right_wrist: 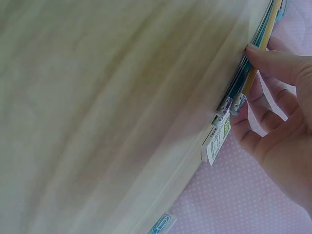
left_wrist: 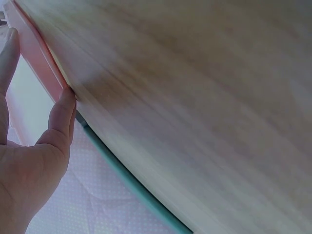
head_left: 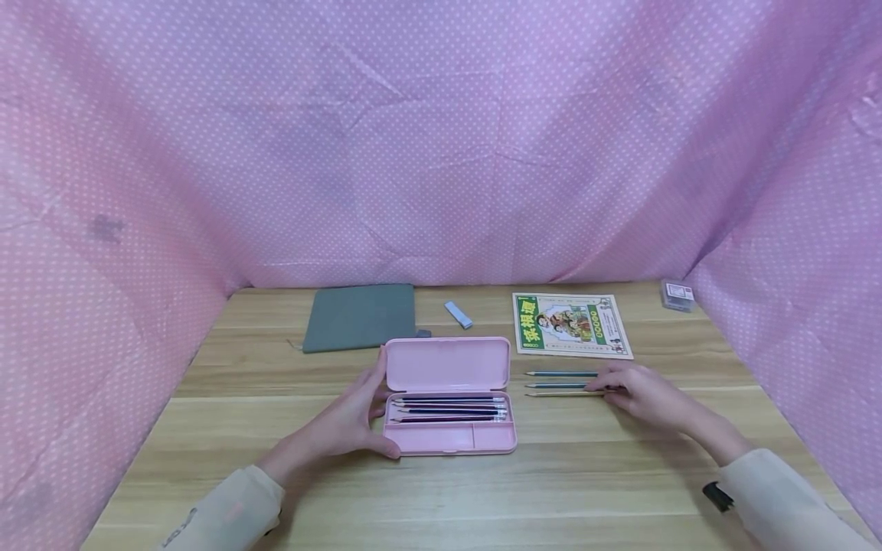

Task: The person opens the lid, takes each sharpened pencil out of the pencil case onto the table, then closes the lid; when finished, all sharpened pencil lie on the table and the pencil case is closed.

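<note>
Pale sleeves (head_left: 223, 509) lie nearest. Mid-table, the left hand (head_left: 347, 421), fingers spread and fairly straight, touches the left end of the open case (head_left: 430, 439), which holds pencils (head_left: 451, 412). To its right, the right hand (head_left: 637, 394) pinches a yellow pencil (head_left: 561, 394); whether it also grips two dark pencils (head_left: 561, 374), I cannot tell. A loose pinch could drop one; pushing the lid (head_left: 448, 363) could shift the case.

1. Looked evenly bright in the head view, softly shadowed on the pale wood-grain tabletop (head_left: 441, 505).
2. Looked dimmer in the left wrist view, with blurred grain and soft shadow beside the bare left hand (left_wrist: 34, 165).
3. Turned hazy in the right wrist view.
</note>
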The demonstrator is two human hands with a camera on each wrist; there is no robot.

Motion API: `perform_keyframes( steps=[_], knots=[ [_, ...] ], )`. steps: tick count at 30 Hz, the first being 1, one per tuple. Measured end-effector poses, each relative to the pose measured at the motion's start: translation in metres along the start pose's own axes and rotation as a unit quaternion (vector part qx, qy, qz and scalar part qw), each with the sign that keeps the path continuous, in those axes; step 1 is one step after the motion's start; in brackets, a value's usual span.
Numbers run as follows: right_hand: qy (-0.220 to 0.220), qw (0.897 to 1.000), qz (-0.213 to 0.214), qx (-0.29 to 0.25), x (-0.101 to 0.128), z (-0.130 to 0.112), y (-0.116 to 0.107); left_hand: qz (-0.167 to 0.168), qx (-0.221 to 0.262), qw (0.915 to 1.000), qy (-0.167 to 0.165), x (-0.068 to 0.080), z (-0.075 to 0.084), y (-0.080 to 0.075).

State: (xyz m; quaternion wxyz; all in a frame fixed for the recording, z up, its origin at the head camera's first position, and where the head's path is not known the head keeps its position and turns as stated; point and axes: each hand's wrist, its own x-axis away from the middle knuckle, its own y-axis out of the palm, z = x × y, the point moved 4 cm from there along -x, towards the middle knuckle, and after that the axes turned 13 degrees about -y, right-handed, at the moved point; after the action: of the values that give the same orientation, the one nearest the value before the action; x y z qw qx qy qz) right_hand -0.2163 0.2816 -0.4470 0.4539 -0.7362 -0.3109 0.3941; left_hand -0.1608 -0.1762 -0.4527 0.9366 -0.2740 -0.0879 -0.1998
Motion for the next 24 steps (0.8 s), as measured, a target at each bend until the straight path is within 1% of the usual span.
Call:
perform_keyframes(
  steps=[3,11,18,21,24],
  knots=[
    [0.010,1.000,-0.004,-0.001,0.0001,0.0008,0.0003,0.002,-0.002,1.0000,0.002,0.0006,0.0005,-0.0006],
    [-0.002,1.000,0.007,-0.007,-0.0002,-0.0004,-0.0010,0.000,-0.001,1.0000,0.008,0.0009,0.0009,-0.0015],
    [0.007,1.000,0.004,-0.006,0.0004,0.0029,0.0005,-0.002,0.006,0.9999,0.014,0.0003,0.0017,-0.0018],
    [0.011,1.000,0.007,-0.015,-0.0006,0.0029,0.0005,-0.003,0.005,0.9999,0.013,0.0003,0.0020,-0.0018],
    [0.014,0.999,0.027,-0.042,-0.0068,-0.0020,-0.0020,-0.005,0.005,0.9999,0.015,0.0008,0.0018,-0.0022]
  ],
)
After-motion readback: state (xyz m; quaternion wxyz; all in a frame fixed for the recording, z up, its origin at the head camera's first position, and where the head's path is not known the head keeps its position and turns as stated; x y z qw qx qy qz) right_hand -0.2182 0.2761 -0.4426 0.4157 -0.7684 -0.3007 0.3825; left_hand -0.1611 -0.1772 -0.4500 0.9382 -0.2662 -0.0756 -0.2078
